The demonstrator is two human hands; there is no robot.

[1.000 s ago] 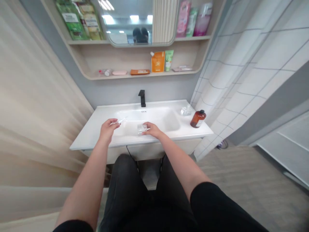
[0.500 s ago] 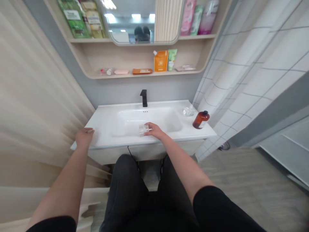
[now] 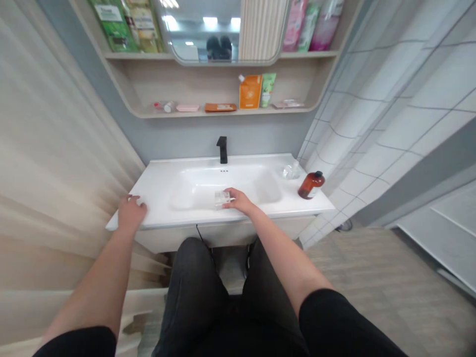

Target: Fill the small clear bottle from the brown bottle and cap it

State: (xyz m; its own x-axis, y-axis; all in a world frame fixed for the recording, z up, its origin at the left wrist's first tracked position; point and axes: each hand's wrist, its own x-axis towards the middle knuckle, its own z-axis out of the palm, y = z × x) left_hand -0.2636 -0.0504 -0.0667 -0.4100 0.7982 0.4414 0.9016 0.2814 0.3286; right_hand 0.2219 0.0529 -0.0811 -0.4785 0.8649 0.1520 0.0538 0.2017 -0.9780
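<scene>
Two hands: a person in black sleeves (image 3: 320, 300) stands at a white counter (image 3: 158, 181), right hand (image 3: 240, 202) at the front of the basin (image 3: 240, 181), left hand (image 3: 132, 214) out at the counter's left end.

Clear cup: it sits in the right hand at the front of the basin, apart from the black tap (image 3: 222, 149); whether it touches the basin, I cannot tell from here.

Right grip (image 3: 222, 200): fingers and thumb, spread about as wide as the cup, grasp it from its right side; the left side is bare.

Left fingers: loosely bent beside the beige curtain (image 3: 78, 148). Something pale (image 3: 139, 200) shows at the fingertips, too small to name; whether it is held, I cannot tell.

Steady hold: done well, I would judge, it means a level cup, wrist quiet, with enough pressure that smooth walls do not slip.

Left reach: slow, light fingers would suit it best, clear of the curtain's folds.

Right end: a brown bottle (image 3: 311, 185) and a clear container (image 3: 291, 171), neither touched.
</scene>
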